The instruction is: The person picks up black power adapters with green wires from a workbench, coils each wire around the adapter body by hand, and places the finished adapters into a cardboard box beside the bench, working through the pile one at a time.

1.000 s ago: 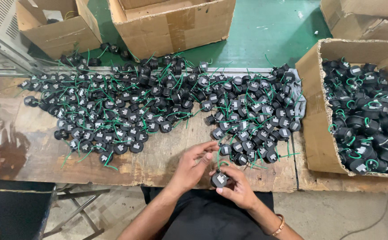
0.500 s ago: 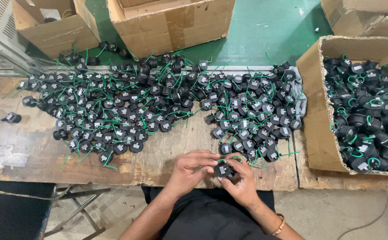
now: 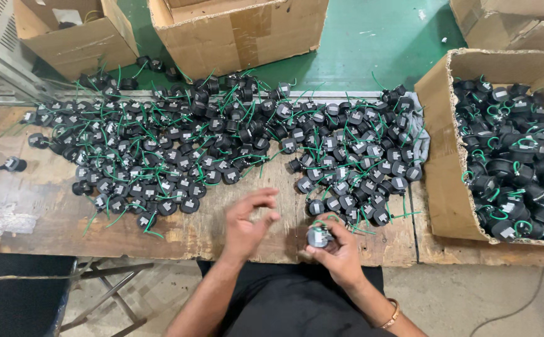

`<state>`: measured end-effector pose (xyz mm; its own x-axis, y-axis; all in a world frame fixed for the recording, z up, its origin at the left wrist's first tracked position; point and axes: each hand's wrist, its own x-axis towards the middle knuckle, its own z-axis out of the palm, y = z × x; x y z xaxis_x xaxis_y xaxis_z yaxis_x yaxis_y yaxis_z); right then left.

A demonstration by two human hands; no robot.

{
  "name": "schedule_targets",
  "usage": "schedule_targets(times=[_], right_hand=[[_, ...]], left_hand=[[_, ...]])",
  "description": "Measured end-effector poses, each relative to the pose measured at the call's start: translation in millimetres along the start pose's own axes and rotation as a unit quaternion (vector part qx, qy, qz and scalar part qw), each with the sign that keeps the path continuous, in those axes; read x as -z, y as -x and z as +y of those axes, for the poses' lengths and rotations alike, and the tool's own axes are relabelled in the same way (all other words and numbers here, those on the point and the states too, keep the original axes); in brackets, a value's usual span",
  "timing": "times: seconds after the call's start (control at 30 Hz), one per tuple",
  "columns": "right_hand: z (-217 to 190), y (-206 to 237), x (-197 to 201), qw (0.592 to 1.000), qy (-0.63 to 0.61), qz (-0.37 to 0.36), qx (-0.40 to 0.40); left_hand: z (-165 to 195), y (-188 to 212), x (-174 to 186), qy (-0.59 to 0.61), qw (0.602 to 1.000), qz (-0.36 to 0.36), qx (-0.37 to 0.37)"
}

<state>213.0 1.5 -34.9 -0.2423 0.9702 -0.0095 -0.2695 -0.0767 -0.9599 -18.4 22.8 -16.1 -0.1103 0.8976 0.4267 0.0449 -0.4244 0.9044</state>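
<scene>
My right hand (image 3: 337, 253) holds a small round black part with a green wire (image 3: 319, 236) at the near edge of the wooden table (image 3: 41, 206). My left hand (image 3: 245, 223) hovers just left of it, blurred, fingers spread and holding nothing. Beyond both hands a wide heap of the same black parts with green wires (image 3: 222, 140) covers the table. The nearest pieces of the heap lie just past my right hand.
An open cardboard box (image 3: 439, 156) at the right is filled with the same black parts (image 3: 515, 162). More cardboard boxes (image 3: 241, 28) stand on the green floor behind the table. One stray part (image 3: 14, 165) lies alone at the left. A folding stool frame (image 3: 106, 293) stands below the table edge.
My left hand has come off the part and moved left, opening up. My right hand still holds the part. Another person's hand at the left edge has gone out of view.
</scene>
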Motion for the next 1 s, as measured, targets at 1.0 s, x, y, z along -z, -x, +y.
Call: schedule_targets(times=[1.0], right_hand=[[31.2, 9.5, 24.0, 0.968, 0.221, -0.088, 0.085]], left_hand=[[46.3, 1.7, -28.1, -0.073, 0.977, -0.117, -0.162]])
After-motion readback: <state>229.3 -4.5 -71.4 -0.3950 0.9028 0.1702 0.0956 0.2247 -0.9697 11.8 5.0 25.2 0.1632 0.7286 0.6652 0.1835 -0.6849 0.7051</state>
